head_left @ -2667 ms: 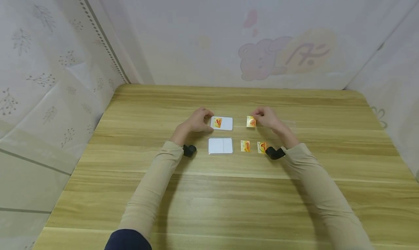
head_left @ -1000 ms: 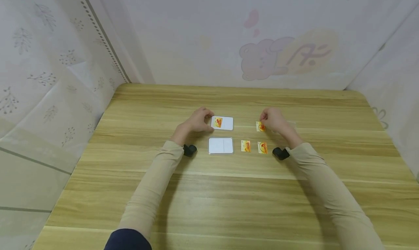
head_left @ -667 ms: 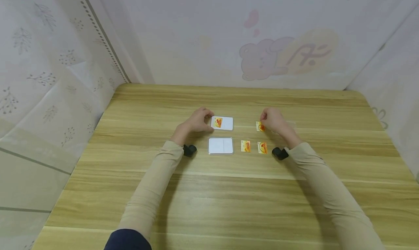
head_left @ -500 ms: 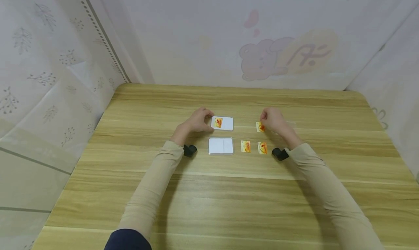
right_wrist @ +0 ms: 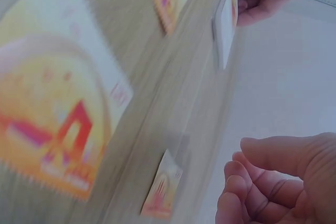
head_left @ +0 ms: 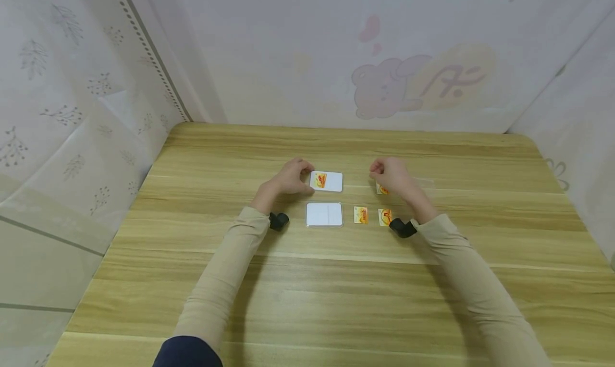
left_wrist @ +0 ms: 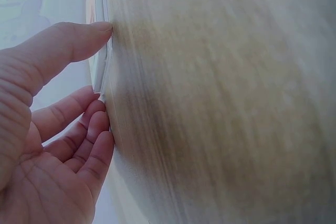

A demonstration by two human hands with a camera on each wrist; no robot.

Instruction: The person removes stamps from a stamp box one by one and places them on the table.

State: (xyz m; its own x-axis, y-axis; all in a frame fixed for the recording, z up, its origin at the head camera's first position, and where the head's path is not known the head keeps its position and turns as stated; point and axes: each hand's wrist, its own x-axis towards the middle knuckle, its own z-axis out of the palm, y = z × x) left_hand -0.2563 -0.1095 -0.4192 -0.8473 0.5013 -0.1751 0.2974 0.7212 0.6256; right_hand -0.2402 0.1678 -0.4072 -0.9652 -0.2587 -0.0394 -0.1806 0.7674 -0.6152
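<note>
My left hand (head_left: 291, 177) holds a flat white case (head_left: 334, 182) by its left side, thumb at the near corner and fingertips at the far one. On that case lies an orange and yellow stamp (head_left: 320, 180). In the left wrist view, the thumb and fingers (left_wrist: 97, 98) meet the case's edge (left_wrist: 100, 72). My right hand (head_left: 395, 176) hovers with loosely bent fingers, nothing between thumb and fingertips. Partly covered by it in the head view, a stamp (head_left: 381, 189) lies on the table; the right wrist view shows this stamp (right_wrist: 163, 192) apart from the fingers.
A second white case (head_left: 324, 214) with a clear rim lies nearer the body. To its right are two more stamps, one plain-edged in view (head_left: 360, 215) and one (head_left: 385, 217) beside the right wrist's black camera (head_left: 402, 228). A clear sheet (head_left: 425, 183) lies behind the right hand.
The right hand carried a pinched stamp rightward, set it down, and has let go, shifting slightly left. The left hand has stayed on the case.
</note>
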